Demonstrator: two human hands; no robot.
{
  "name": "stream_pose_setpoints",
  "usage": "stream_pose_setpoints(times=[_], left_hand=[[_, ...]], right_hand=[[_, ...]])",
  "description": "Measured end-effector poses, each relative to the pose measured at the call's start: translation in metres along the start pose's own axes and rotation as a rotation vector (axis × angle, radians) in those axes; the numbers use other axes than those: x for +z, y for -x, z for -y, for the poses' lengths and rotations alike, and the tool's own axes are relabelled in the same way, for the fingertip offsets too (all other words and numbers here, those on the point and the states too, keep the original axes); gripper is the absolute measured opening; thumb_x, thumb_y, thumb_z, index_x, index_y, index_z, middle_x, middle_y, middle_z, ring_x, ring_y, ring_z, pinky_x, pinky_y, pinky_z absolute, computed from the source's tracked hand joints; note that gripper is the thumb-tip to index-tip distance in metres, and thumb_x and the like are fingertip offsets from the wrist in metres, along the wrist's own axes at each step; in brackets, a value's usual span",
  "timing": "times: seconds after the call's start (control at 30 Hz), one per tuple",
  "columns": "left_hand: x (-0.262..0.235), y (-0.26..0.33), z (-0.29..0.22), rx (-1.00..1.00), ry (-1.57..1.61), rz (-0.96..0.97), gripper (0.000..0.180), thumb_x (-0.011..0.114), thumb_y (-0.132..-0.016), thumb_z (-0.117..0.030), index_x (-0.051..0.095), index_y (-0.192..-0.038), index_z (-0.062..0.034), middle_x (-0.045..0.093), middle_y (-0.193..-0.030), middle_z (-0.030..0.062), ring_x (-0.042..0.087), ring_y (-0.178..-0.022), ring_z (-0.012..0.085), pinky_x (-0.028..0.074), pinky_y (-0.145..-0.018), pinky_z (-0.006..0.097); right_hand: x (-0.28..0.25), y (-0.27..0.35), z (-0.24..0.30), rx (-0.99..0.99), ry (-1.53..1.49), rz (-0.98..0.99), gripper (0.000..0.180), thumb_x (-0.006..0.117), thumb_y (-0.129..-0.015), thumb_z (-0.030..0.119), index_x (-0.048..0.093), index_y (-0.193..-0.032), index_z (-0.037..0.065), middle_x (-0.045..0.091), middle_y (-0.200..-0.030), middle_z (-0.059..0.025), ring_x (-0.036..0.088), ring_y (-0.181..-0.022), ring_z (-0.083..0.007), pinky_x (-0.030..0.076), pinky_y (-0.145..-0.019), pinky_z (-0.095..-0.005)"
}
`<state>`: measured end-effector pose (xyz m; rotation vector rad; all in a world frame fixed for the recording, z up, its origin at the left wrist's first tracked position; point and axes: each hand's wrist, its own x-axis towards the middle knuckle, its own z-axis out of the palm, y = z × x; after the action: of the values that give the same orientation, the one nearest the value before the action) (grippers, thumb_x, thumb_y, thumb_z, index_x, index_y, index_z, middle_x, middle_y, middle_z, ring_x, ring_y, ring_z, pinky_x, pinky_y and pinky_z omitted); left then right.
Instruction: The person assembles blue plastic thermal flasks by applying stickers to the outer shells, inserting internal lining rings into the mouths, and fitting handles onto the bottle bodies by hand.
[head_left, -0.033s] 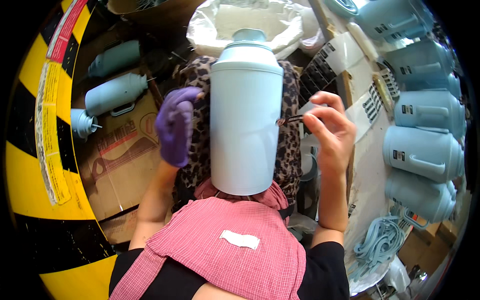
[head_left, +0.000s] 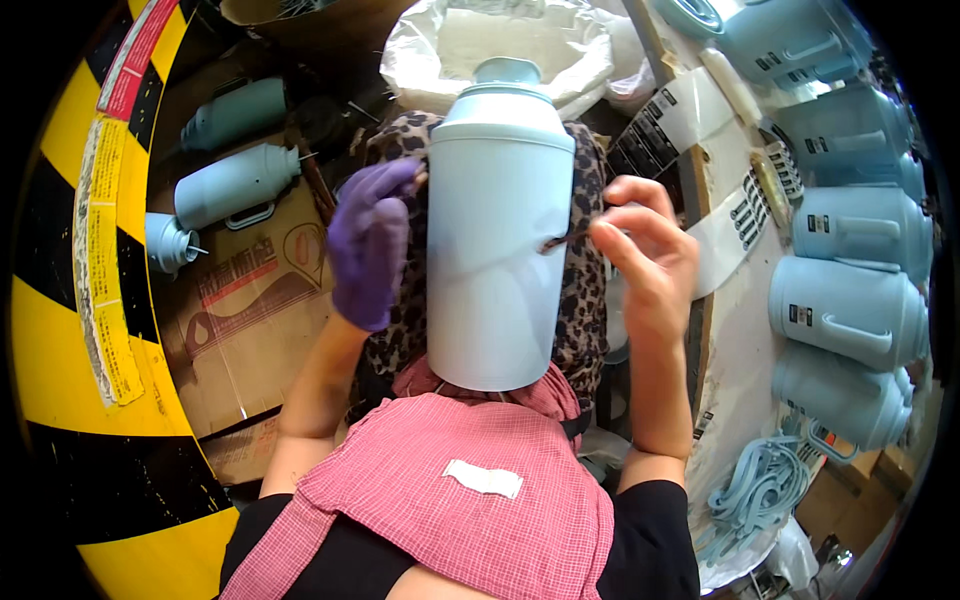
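Note:
A pale blue thermos jug body (head_left: 497, 290) lies lengthwise on my lap, its open neck pointing away from me. My left hand (head_left: 372, 245), in a purple glove with a bare fingertip showing, is beside its left wall, fingers loosely bent and apart, nothing in them. Whether that fingertip touches the wall I cannot tell. On the other side, my right hand (head_left: 648, 245) pinches a small dark strip (head_left: 575, 239) between thumb and finger. The strip's far end is close to the jug's right wall, where a dark patch, perhaps its reflection, shows.
Finished jugs with handles (head_left: 850, 310) line the bench at right, beside label sheets (head_left: 745, 215) and a heap of pale blue straps (head_left: 760, 485). More jug bodies (head_left: 235, 187) lie at left over cardboard (head_left: 250, 310). A lined bin (head_left: 400, 60) stands ahead; a striped yellow-black panel (head_left: 110, 480) borders the left.
My right hand has moved slightly left, bringing the strip closer to the jug's wall. The left hand has turned a little and shifted right. The whole view has shifted slightly.

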<state>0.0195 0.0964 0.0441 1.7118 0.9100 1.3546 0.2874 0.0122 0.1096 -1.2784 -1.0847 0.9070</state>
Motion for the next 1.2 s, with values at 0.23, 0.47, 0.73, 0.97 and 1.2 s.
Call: stream_pose_setpoints(times=[0.23,0.47,0.73,0.97,1.2], left_hand=[[0.024,-0.050,-0.018,0.008,-0.202,0.253,0.037,0.067,-0.095,-0.041,0.073,-0.095,-0.0039,0.066,-0.114,0.0102,0.056,-0.119,0.0262,0.042,-0.106,0.038],[0.045,-0.068,-0.013,0.232,-0.724,0.158,0.021,0.075,-0.082,-0.032,0.068,-0.080,-0.0116,0.063,-0.102,0.0054,0.054,-0.099,0.0310,0.041,-0.084,0.046],[0.048,-0.064,-0.011,0.289,-0.959,0.161,0.026,0.075,-0.082,-0.038,0.070,-0.087,-0.0124,0.061,-0.102,0.0034,0.056,-0.100,0.0293,0.043,-0.081,0.047],[0.015,-0.069,0.020,-0.159,-0.491,0.118,0.052,0.066,-0.093,-0.052,0.066,-0.116,-0.0054,0.062,-0.114,0.0122,0.061,-0.108,0.0318,0.050,-0.095,0.047],[0.050,-0.082,-0.004,0.090,-0.365,0.489,0.086,0.079,-0.090,-0.042,0.040,-0.157,-0.0068,0.050,-0.150,0.0265,0.056,-0.131,0.0405,0.045,-0.112,0.047]], right_hand=[[0.046,-0.027,-0.024,0.087,-0.124,-0.037,0.014,0.087,-0.083,0.008,0.078,-0.088,0.000,0.061,-0.111,-0.0053,0.057,-0.109,-0.0155,0.043,-0.098,-0.0300],[0.039,-0.044,-0.041,0.113,-0.016,-0.086,0.019,0.088,-0.083,0.013,0.076,-0.084,-0.002,0.060,-0.108,-0.0045,0.057,-0.102,-0.0125,0.044,-0.084,-0.0255],[0.036,-0.051,-0.047,0.107,0.135,-0.066,0.019,0.089,-0.081,0.011,0.074,-0.082,-0.001,0.058,-0.101,-0.0018,0.056,-0.089,-0.0084,0.044,-0.076,-0.0212],[0.006,-0.055,-0.069,0.342,-0.342,0.081,0.038,0.080,-0.087,0.003,0.062,-0.120,0.006,0.058,-0.110,0.0017,0.057,-0.095,-0.0060,0.045,-0.078,-0.0211],[-0.017,-0.017,-0.055,0.239,-0.256,0.098,0.038,0.074,-0.094,0.009,0.065,-0.130,0.003,0.066,-0.119,-0.0032,0.062,-0.109,-0.0102,0.048,-0.095,-0.0250]])
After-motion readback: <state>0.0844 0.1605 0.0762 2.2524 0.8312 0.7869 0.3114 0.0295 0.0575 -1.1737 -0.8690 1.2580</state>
